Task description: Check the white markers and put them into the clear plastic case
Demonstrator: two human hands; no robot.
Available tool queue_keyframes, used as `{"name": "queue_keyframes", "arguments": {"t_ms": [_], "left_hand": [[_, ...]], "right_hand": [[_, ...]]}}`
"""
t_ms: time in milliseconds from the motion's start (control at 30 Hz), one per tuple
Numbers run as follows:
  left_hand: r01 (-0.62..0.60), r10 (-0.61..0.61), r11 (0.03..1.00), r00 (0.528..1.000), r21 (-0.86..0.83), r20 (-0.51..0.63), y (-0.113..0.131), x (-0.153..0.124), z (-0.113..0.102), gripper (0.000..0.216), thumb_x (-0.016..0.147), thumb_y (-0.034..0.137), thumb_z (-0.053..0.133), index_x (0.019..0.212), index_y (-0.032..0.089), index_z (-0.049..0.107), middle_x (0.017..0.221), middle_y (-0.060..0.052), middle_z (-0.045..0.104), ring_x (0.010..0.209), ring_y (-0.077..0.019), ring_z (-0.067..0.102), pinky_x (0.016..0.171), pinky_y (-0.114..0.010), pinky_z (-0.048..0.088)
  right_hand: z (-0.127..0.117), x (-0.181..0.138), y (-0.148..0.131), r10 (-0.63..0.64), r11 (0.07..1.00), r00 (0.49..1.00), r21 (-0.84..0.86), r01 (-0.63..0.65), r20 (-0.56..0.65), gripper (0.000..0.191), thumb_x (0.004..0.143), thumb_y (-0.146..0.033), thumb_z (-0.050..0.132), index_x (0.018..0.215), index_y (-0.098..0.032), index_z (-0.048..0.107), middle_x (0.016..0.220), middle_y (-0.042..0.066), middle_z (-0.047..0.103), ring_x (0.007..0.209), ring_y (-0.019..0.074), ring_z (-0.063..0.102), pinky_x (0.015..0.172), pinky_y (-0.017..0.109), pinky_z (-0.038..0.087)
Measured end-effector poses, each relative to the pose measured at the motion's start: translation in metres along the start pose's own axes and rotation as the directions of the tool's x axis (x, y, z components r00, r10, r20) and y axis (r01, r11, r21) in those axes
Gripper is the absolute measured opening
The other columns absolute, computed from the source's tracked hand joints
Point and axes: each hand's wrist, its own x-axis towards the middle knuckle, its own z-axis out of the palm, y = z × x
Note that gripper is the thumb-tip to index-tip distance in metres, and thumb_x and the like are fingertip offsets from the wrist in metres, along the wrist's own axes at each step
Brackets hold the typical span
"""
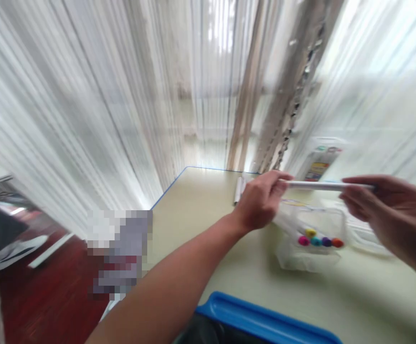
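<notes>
A slim white pen (315,186) is held level above the table, blurred by motion. The fingers of my left hand (260,200) close round its left end, while its right end sits in the pinch of my right hand (379,200). Below and between both hands stands a clear plastic box (310,260). Out of it poke several pens, with pink, yellow, teal, purple and orange ends (315,241). Just behind my left hand, white pen-like sticks (239,190) lie on the table.
The pale table (189,210) has a blue edge, with sheer curtains (122,95) beyond it. A blue-rimmed tray (265,315) is at the near edge. A clear package (318,162) stands at the back right. A second clear container (368,241) is partly behind my right hand.
</notes>
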Motion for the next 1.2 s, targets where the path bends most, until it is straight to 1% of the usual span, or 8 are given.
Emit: {"name": "queue_keyframes", "arguments": {"t_ms": [67, 133, 233, 367, 600, 833, 1033, 1200], "left_hand": [[0.082, -0.083, 0.995, 0.996, -0.053, -0.025, -0.001, -0.001, 0.0, 0.026, 0.098, 0.03, 0.051, 0.106, 0.017, 0.072, 0.079, -0.005, 0.069, 0.066, -0.0143, 0.06, 0.059, -0.025, 0.047], [0.16, -0.167, 0.977, 0.985, -0.142, -0.037, -0.002, 0.0, 0.0, 0.025, 0.096, 0.035, 0.056, 0.104, 0.017, 0.071, 0.066, 0.0, 0.061, 0.055, -0.0117, 0.052, 0.051, -0.024, 0.042], [0.23, -0.245, 0.932, 0.969, -0.279, -0.02, -0.002, 0.004, 0.001, 0.025, 0.091, 0.038, 0.065, 0.099, 0.016, 0.071, 0.054, 0.006, 0.048, 0.046, -0.0095, 0.043, 0.045, -0.023, 0.035], [0.265, -0.297, 0.876, 0.955, -0.403, -0.018, 0.004, 0.007, -0.001, 0.025, 0.081, 0.031, 0.077, 0.097, 0.013, 0.072, 0.058, 0.005, 0.054, 0.048, -0.0081, 0.045, 0.046, -0.023, 0.037], [0.294, -0.379, 0.744, 0.925, -0.6, -0.016, 0.007, 0.009, -0.003, 0.024, 0.078, 0.024, 0.072, 0.098, 0.012, 0.074, 0.07, -0.001, 0.065, 0.05, -0.008, 0.049, 0.048, -0.023, 0.04], [0.282, -0.372, 0.726, 0.928, -0.627, -0.014, 0.006, 0.007, -0.003, 0.024, 0.08, 0.024, 0.066, 0.096, 0.008, 0.075, 0.069, -0.005, 0.069, 0.049, -0.0087, 0.05, 0.047, -0.023, 0.04], [0.3, -0.377, 0.806, 0.925, -0.51, -0.052, 0.002, 0.008, -0.001, 0.023, 0.08, 0.027, 0.071, 0.096, 0.01, 0.071, 0.069, -0.002, 0.066, 0.047, -0.0076, 0.048, 0.045, -0.022, 0.038], [0.26, -0.335, 0.856, 0.937, -0.446, -0.098, -0.002, 0.009, -0.001, 0.024, 0.079, 0.029, 0.075, 0.097, 0.013, 0.07, 0.069, 0.001, 0.063, 0.048, -0.0071, 0.049, 0.045, -0.022, 0.039]], "right_hand": [[0.004, -0.001, -0.011, 0.126, 0.968, 0.982, 0.198, -0.153, 0.142, 0.036, 0.069, -0.046, 0.085, 0.09, -0.018, 0.077, 0.063, 0.007, 0.065, 0.047, 0.0122, 0.051, 0.041, 0.028, 0.034], [0.007, 0.001, -0.015, 0.125, 0.92, 0.966, 0.34, -0.198, 0.225, 0.033, 0.071, -0.04, 0.082, 0.094, -0.017, 0.075, 0.064, 0.004, 0.066, 0.046, 0.0088, 0.044, 0.04, 0.024, 0.027], [0.007, 0.004, -0.012, 0.1, 0.874, 0.956, 0.434, -0.217, 0.277, 0.029, 0.073, -0.032, 0.077, 0.096, -0.016, 0.072, 0.067, 0.002, 0.068, 0.047, 0.0073, 0.039, 0.042, 0.023, 0.024], [0.007, 0.003, -0.01, 0.078, 0.852, 0.945, 0.47, -0.229, 0.319, 0.027, 0.075, -0.027, 0.076, 0.097, -0.013, 0.071, 0.068, 0.002, 0.069, 0.048, 0.0065, 0.037, 0.043, 0.023, 0.024], [0.006, 0.003, -0.008, 0.103, 0.803, 0.936, 0.528, -0.278, 0.337, 0.024, 0.074, -0.025, 0.077, 0.095, -0.013, 0.073, 0.07, 0.004, 0.072, 0.046, 0.0057, 0.041, 0.043, 0.022, 0.024], [0.004, 0.003, -0.005, 0.166, 0.775, 0.922, 0.532, -0.341, 0.349, 0.019, 0.079, -0.026, 0.069, 0.089, -0.012, 0.077, 0.073, 0.01, 0.075, 0.046, 0.0085, 0.049, 0.044, 0.023, 0.031], [0.008, 0.002, -0.004, 0.131, 0.795, 0.937, 0.53, -0.294, 0.324, 0.023, 0.076, -0.03, 0.08, 0.092, -0.015, 0.075, 0.074, 0.007, 0.074, 0.046, 0.0071, 0.049, 0.042, 0.021, 0.028], [0.012, 0.003, -0.001, 0.149, 0.804, 0.927, 0.504, -0.316, 0.343, 0.03, 0.077, -0.039, 0.083, 0.091, -0.014, 0.074, 0.071, 0.006, 0.072, 0.045, 0.0061, 0.048, 0.041, 0.02, 0.028]]}}
